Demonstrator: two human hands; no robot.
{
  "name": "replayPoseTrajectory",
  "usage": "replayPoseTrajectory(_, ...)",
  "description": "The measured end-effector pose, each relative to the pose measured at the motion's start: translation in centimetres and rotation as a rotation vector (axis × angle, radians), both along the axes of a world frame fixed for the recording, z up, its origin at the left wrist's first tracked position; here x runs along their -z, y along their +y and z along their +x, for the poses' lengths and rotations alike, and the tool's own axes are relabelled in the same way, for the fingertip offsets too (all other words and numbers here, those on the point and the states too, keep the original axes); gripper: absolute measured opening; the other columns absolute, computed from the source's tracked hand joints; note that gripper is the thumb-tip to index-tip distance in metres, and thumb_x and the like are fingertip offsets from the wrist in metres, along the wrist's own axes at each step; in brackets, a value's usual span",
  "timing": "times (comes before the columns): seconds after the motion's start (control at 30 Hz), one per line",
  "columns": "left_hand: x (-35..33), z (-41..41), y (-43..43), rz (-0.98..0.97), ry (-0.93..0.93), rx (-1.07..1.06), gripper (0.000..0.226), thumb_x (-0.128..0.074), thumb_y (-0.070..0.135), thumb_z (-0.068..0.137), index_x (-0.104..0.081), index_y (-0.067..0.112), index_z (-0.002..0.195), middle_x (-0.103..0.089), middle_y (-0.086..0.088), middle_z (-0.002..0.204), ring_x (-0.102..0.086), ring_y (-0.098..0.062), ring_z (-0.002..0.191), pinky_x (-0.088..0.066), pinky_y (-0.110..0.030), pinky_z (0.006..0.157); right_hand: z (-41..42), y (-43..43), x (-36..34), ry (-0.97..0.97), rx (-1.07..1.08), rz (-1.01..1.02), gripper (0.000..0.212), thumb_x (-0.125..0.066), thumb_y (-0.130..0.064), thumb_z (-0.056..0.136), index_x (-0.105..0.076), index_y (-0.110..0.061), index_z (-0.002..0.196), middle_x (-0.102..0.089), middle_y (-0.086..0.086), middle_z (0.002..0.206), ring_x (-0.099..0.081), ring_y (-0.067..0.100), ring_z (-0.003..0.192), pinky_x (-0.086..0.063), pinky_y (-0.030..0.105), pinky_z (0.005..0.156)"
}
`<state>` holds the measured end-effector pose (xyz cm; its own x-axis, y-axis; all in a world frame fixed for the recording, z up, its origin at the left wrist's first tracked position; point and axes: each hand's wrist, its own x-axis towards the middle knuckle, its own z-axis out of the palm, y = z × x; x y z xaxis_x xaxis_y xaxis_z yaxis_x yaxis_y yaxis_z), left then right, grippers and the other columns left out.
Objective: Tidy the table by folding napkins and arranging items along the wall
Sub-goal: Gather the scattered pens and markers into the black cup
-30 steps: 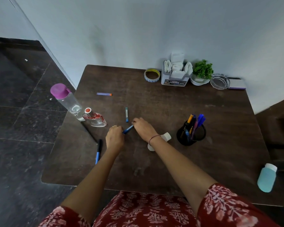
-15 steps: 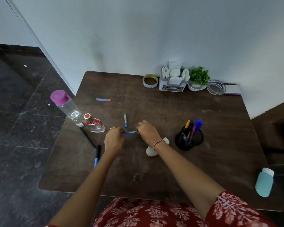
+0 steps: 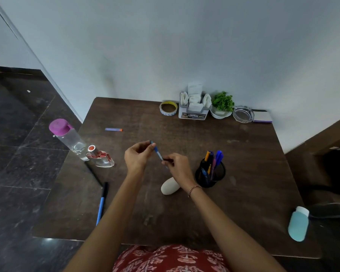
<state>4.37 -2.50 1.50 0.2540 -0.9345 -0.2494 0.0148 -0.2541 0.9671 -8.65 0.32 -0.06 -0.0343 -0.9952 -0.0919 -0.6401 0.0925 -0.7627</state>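
Note:
Above the middle of the dark wooden table, both hands hold one blue pen. My left hand pinches its upper end and my right hand pinches its lower end. The pen is tilted and off the table. Folded white napkins sit in a white holder against the wall. Beside it along the wall stand a tape roll, a small green plant, a glass ashtray and a notepad.
A black mesh pen cup stands right of my right hand, a white oval object below it. At the left edge are a purple-capped bottle, a perfume bottle and a blue-black pen. A short purple-orange piece lies farther back, a teal bottle front right.
Both hands lifted the blue pen off the table and tilted it. The short blue piece that lay just behind the hands is no longer on the table.

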Motion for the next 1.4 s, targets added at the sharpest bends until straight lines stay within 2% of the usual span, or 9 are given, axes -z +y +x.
replayPoseTrajectory(0.1,-1.4,-1.8,0.1,-0.04,-0.006,0.033,0.02,-0.075,0.013,0.078,-0.071,0.004,0.095,-0.072,-0.006,0.087,-0.07,-0.015,0.082,-0.057,-0.027,0.079,-1.8,0.5,-1.8,-0.078,0.016,0.07,0.026,-0.064,-0.014,0.087,-0.067,-0.008,0.112,-0.069,0.003,0.109,-0.062,0.007,0.096,-0.04,0.005,0.073)
replayPoseTrajectory(0.2,-3.2,-3.9,0.3,-0.084,-0.071,0.099,0.013,-0.076,0.013,0.077,-0.073,0.013,0.089,-0.073,-0.003,0.085,-0.07,-0.015,0.083,-0.057,-0.032,0.082,-3.7,1.1,-3.2,-0.152,0.053,0.035,0.025,-0.065,-0.014,0.086,-0.066,-0.012,0.111,-0.07,-0.004,0.097,-0.06,-0.003,0.084,-0.044,0.004,0.071)
replayPoseTrajectory(0.33,-5.1,-6.2,0.6,-0.123,-0.108,0.183,0.011,-0.077,0.013,0.076,-0.072,0.021,0.081,-0.073,0.001,0.082,-0.07,-0.013,0.082,-0.057,-0.032,0.083,-5.9,1.8,-4.9,-0.21,0.122,-0.04,0.018,-0.068,-0.014,0.084,-0.067,-0.017,0.102,-0.065,-0.014,0.079,-0.063,-0.003,0.079,-0.052,0.016,0.074)
replayPoseTrajectory(0.43,-5.8,-8.0,1.0,-0.153,-0.138,0.249,0.013,-0.078,0.016,0.074,-0.071,0.026,0.079,-0.073,0.006,0.081,-0.07,-0.009,0.081,-0.057,-0.027,0.079,-7.5,2.0,-5.8,-0.157,0.159,-0.085,0.018,-0.072,-0.02,0.08,-0.068,-0.017,0.098,-0.068,-0.009,0.08,-0.065,0.002,0.079,-0.054,0.019,0.076)
replayPoseTrajectory(0.57,-6.0,-10.2,1.8,-0.18,-0.183,0.305,0.012,-0.079,0.018,0.074,-0.072,0.023,0.084,-0.072,0.008,0.081,-0.068,-0.004,0.079,-0.055,-0.02,0.074,-9.7,2.7,-6.6,-0.088,0.191,-0.115,0.021,-0.075,-0.026,0.077,-0.071,-0.017,0.095,-0.07,-0.005,0.082,-0.064,0.001,0.077,-0.049,0.008,0.067)
replayPoseTrajectory(0.83,-5.6,-13.4,2.8,-0.233,-0.287,0.402,0.013,-0.078,0.02,0.074,-0.074,0.02,0.086,-0.068,0.015,0.076,-0.063,0.01,0.071,-0.049,-0.006,0.067,-12.9,4.0,-6.4,-0.048,0.278,-0.092,0.017,-0.077,-0.022,0.075,-0.069,-0.016,0.088,-0.064,-0.007,0.072,-0.059,-0.002,0.067,-0.044,0.005,0.058)
replayPoseTrajectory(1.03,-4.8,-14.7,3.4,-0.265,-0.342,0.446,0.012,-0.079,0.017,0.074,-0.072,0.022,0.083,-0.067,0.016,0.074,-0.065,0.004,0.073,-0.051,-0.01,0.066,-14.4,4.3,-5.2,0.005,0.274,-0.091,0.013,-0.076,-0.018,0.076,-0.07,-0.016,0.087,-0.069,-0.003,0.074,-0.059,0.0,0.066,-0.044,0.006,0.057)
replayPoseTrajectory(1.2,-3.5,-15.5,4.0,-0.297,-0.439,0.501,0.012,-0.078,0.016,0.075,-0.072,0.016,0.085,-0.069,0.01,0.078,-0.065,0.0,0.074,-0.056,-0.019,0.07,-14.8,4.7,-4.0,-0.019,0.268,-0.063,0.015,-0.073,-0.018,0.079,-0.062,-0.018,0.089,-0.059,-0.01,0.069,-0.055,-0.007,0.06,-0.042,0.003,0.053)
replayPoseTrajectory(1.4,-1.8,-15.8,4.4,-0.312,-0.556,0.528,0.014,-0.075,0.011,0.074,-0.069,0.017,0.084,-0.07,0.005,0.079,-0.065,-0.007,0.074,-0.057,-0.032,0.073,-14.9,4.5,-2.6,0.014,0.254,-0.027,0.015,-0.07,-0.013,0.081,-0.065,-0.01,0.094,-0.067,0.002,0.079,-0.059,0.006,0.066,-0.044,0.009,0.058)
